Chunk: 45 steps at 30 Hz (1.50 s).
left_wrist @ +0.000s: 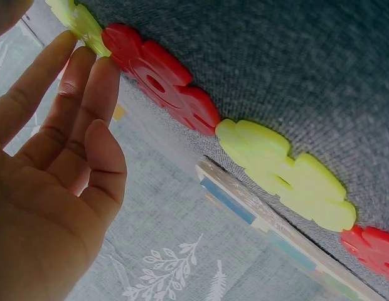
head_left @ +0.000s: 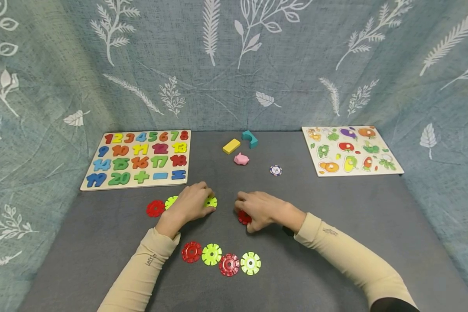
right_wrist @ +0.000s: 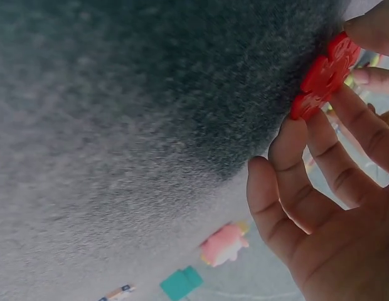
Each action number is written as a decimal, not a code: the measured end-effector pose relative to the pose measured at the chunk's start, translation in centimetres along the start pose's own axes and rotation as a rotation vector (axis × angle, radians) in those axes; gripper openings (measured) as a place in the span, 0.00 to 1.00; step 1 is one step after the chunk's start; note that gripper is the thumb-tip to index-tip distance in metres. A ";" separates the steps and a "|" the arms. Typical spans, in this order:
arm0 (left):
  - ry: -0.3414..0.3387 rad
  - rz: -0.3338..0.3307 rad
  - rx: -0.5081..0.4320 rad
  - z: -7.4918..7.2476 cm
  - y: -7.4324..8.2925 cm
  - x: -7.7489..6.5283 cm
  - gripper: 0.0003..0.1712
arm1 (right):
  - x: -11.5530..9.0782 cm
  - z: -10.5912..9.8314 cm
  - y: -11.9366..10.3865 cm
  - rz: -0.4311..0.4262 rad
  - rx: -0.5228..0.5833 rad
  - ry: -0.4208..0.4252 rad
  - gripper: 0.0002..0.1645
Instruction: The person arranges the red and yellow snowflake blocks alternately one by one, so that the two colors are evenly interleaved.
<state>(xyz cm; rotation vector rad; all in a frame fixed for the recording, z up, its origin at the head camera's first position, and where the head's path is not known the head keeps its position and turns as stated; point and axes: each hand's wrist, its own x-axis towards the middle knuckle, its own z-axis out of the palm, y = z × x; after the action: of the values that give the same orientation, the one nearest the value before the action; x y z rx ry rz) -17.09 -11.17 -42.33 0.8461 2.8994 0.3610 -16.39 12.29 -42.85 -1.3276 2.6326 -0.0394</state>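
My left hand [head_left: 191, 202] holds a yellow-green notched plastic disc [head_left: 210, 202] by its edges, with thumb and fingertips on opposite sides. That disc ends a row running left: a red disc [left_wrist: 160, 78], a yellow-green disc [left_wrist: 285, 175] and a red disc [head_left: 155, 208]. In the head view the hand covers the row's middle. To the right, my right hand [head_left: 260, 209] pinches another red disc [right_wrist: 326, 78] between thumb and fingers, low over the table and apart from the row. Nearer me lies a second row, alternating red [head_left: 191, 251] and yellow-green [head_left: 212, 254] discs.
A number puzzle board [head_left: 165, 184] lies at the back left, a vegetable puzzle board [head_left: 351, 172] at the back right. Between them are a yellow block [head_left: 232, 146], a teal arch block [head_left: 250, 139], a pink pig [head_left: 241, 159] and a poker chip [head_left: 275, 170]. A leaf-patterned curtain [head_left: 226, 95] hangs behind.
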 end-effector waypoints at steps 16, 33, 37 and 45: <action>-0.005 -0.025 0.009 0.2 -0.1 0.1 0.21 | 3.1 -1.0 0.0 0.053 0.013 0.008 0.29; 0.011 0.003 0.023 0.3 -0.2 0.0 0.20 | 5.2 -1.3 0.4 0.066 0.028 -0.019 0.27; 0.012 0.003 0.027 0.3 -0.1 -0.1 0.20 | 5.6 -1.4 0.3 0.070 0.026 -0.038 0.27; 0.018 0.001 0.031 0.2 -0.3 -0.1 0.20 | 6.1 -1.8 0.3 0.090 0.059 -0.083 0.26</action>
<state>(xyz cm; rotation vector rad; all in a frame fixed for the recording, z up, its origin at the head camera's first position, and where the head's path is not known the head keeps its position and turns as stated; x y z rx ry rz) -17.12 -11.38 -42.58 0.8535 2.9284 0.3267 -20.50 7.43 -42.07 -1.1654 2.5973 -0.0481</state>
